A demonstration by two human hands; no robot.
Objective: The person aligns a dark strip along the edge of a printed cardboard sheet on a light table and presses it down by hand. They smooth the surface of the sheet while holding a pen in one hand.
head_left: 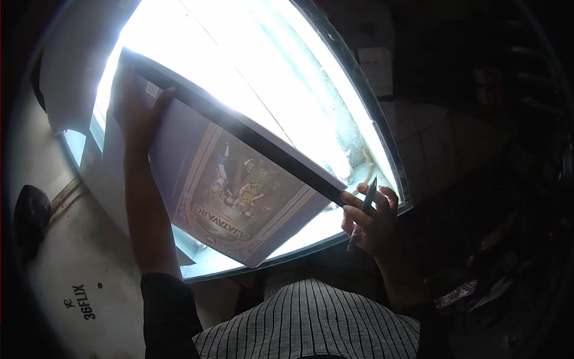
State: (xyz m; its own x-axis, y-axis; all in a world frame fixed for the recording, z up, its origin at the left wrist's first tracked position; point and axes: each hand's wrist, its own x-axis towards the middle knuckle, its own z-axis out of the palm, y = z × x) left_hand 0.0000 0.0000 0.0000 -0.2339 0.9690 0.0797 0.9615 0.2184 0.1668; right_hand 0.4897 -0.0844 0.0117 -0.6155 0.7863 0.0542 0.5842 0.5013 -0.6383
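Head view: left hand (139,110) clamped on book (230,179) far corner; right hand (371,224) pinching near corner, pen (363,210) tucked in fingers. Best kept level, grips firm, pen clear of cover.

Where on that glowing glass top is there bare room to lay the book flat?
Bare glass lies beyond the book, up to the far rim. The near strip by the right hand and its pen is narrow. The left hand grips the book's far corner.

The book (233,179) has a pale lilac cover framing a green-and-brown cartoon picture with a tan border (its spine edge looks black), the pen (363,210) is dark, and the shirt (311,323) is grey with thin black stripes.
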